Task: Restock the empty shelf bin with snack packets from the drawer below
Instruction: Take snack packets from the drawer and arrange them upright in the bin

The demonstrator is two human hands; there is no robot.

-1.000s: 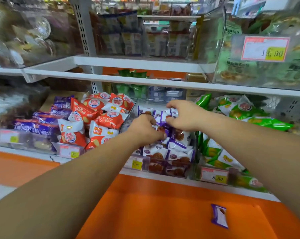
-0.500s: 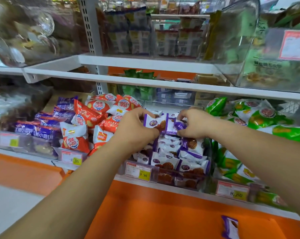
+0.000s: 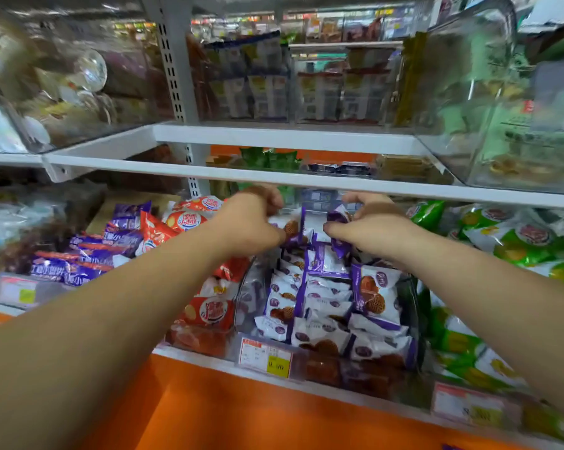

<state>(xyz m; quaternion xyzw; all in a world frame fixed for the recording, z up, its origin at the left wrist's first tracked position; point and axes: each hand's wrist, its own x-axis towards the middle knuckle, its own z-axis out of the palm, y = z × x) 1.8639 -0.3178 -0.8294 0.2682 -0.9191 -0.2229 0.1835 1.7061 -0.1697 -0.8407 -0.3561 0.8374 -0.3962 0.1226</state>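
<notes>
A clear shelf bin (image 3: 412, 306) in the middle of the lower shelf holds several white-and-purple snack packets (image 3: 376, 293) with waffle pictures. My left hand (image 3: 249, 227) is at the back left of the bin and grips a white-and-purple packet (image 3: 292, 227) held upright. My right hand (image 3: 368, 227) is at the back right and pinches a purple packet (image 3: 339, 219) in its curled fingers. Both hands sit just under the edge of the shelf above. A yellow price tag (image 3: 266, 355) is fixed to the bin's front. The drawer below is out of view.
Red-and-white snack packets (image 3: 209, 311) fill the bin to the left, with purple packets (image 3: 79, 261) further left. Green packets (image 3: 517, 245) fill the bin to the right. A white shelf edge (image 3: 306, 178) crosses just above my hands. An orange panel (image 3: 257, 414) runs below.
Both hands have moved from the middle of the bin toward its back, lifting packets upright. The camera has come closer, and the loose packet on the orange panel has nearly left the view.
</notes>
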